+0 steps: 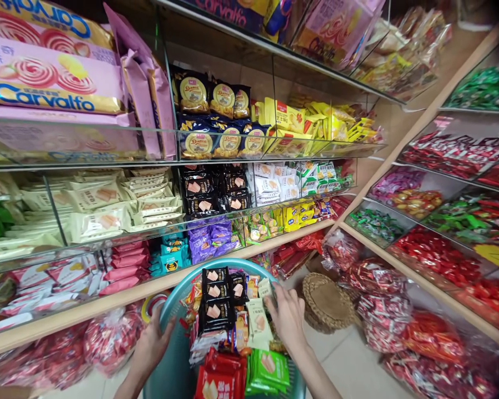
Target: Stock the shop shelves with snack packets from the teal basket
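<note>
A teal plastic basket full of wrapped snacks stands low in the middle. My left hand is at its left rim, thumb and fingers apart, with nothing visible in it. Over the basket's right side is my right hand, fingers spread beside the cream snack packets; whether the fingertips touch them I cannot tell. Black wafer packets lie stacked in the basket's centre. Nearer to me are red packets and green packets.
Shelves with a clear front panel rise ahead, holding sorted snacks. Candy compartments line the right wall. A woven basket sits on the floor right of the teal one. Bagged sweets lie below the right shelves, others at left.
</note>
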The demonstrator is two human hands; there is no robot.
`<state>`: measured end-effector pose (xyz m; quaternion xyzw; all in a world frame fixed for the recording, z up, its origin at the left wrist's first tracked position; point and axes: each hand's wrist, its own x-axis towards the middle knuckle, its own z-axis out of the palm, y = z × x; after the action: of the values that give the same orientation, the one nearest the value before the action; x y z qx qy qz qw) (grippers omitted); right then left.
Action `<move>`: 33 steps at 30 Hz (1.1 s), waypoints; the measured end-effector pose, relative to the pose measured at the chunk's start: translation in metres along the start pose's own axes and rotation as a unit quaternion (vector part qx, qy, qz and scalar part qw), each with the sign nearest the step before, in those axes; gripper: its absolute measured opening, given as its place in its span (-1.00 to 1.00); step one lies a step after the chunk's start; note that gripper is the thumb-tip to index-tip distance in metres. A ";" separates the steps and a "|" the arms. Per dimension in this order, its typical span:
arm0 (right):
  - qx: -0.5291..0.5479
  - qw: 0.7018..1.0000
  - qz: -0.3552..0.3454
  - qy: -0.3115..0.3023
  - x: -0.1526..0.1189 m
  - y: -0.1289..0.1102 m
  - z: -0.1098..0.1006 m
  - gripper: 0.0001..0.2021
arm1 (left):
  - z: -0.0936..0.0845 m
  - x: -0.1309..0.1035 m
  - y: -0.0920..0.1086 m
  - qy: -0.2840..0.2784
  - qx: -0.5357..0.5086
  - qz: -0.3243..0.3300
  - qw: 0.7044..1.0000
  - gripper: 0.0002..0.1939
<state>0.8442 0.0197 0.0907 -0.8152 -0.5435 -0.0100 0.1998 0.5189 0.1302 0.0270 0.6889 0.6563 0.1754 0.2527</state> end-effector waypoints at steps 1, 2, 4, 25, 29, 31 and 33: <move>-0.021 1.000 -0.002 -0.010 0.002 -0.002 0.000 -0.64 | -0.001 -0.001 0.001 -0.007 0.001 -0.001 1.000 -0.32; -0.039 0.999 -0.003 -0.020 0.003 -0.004 0.000 -0.64 | -0.002 -0.001 0.002 -0.019 0.001 -0.006 1.000 -0.31; -0.062 0.997 -0.004 -0.036 0.004 -0.006 0.000 -0.66 | -0.003 -0.002 0.004 -0.032 0.000 -0.015 0.999 -0.31; 0.060 0.993 0.073 0.065 -0.050 0.031 0.012 -0.53 | 0.008 -0.021 -0.001 0.055 -0.016 0.097 0.994 -0.39; 0.088 0.990 0.088 0.070 -0.055 0.039 0.021 -0.53 | 0.009 -0.030 0.001 0.052 0.025 0.096 0.994 -0.36; 0.089 0.989 0.087 0.075 -0.048 0.040 0.023 -0.52 | 0.011 -0.030 0.000 0.051 0.033 0.091 0.994 -0.35; 0.090 0.990 0.071 0.082 -0.033 0.041 0.020 -0.52 | 0.015 -0.028 -0.005 0.057 0.037 0.083 0.994 -0.33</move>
<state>0.8628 -0.0158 0.0515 -0.8269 -0.4647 -0.0133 0.3164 0.5216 0.1009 0.0147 0.7389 0.6161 0.2105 0.1736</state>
